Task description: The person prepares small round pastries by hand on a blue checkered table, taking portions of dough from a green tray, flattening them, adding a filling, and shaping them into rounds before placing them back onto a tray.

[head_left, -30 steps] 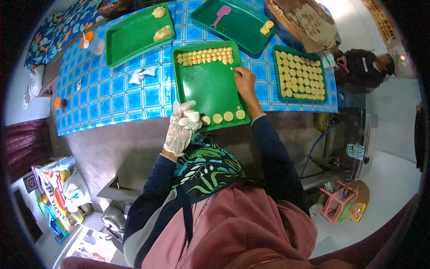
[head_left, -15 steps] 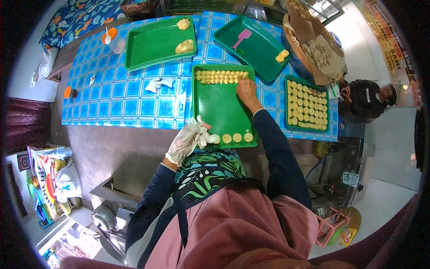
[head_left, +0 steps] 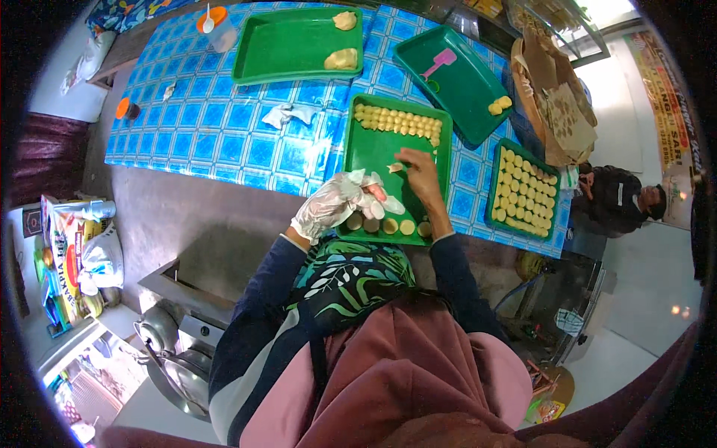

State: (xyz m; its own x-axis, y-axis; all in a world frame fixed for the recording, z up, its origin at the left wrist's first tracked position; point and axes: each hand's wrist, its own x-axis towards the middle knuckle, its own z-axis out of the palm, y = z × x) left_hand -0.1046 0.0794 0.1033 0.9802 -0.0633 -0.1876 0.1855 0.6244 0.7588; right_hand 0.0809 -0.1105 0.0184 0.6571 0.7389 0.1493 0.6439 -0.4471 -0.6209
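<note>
My left hand (head_left: 337, 201), in a thin clear glove, hovers over the near left of a green tray (head_left: 364, 160). It is palm up and open, fingers pointing right; nothing in it can be made out. Bare, my right hand (head_left: 423, 178) is over the tray's right half, its fingertips closed on a small pale piece of dough (head_left: 395, 168). Rows of small yellow dough balls (head_left: 396, 122) fill the tray's far end. Along its near edge lie several flattened round dough pieces (head_left: 407, 227), partly shaded.
Beyond are a green tray (head_left: 287, 46) with two dough lumps and another (head_left: 455, 82) with a pink spatula (head_left: 439, 63). At right stands a tray of round pieces (head_left: 496, 213). A crumpled white glove (head_left: 288, 115) lies on the blue tablecloth (head_left: 216, 142). A person (head_left: 621, 198) is at far right.
My right hand has come from the rows of dough balls toward me, a piece of dough now in its fingers. My left hand has lifted from the near edge, and the view has shifted.
</note>
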